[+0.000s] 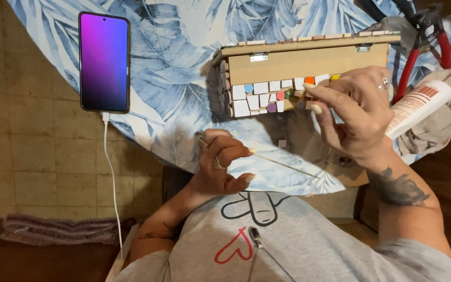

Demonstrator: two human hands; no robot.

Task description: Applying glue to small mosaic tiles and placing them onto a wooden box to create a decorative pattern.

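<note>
My left hand [220,167] pinches one end of a thin wooden stick [288,165] between thumb and forefinger, low over the table's near edge. My right hand [355,112] is raised in front of a small wooden box [309,62] whose front face is covered with white tiles and round coloured pieces. Its fingertips touch the tiles at the right part of that face, and I cannot tell whether they pinch a small piece. A white glue tube [418,107] lies right behind that hand.
A phone [104,61] with a lit purple screen lies at the left on the blue leaf-print tablecloth [173,78], with a white cable [111,177] hanging off the edge. Red-handled pliers [426,47] and a grey cloth [434,128] lie at the right. A loose small tile [282,142] lies near the box.
</note>
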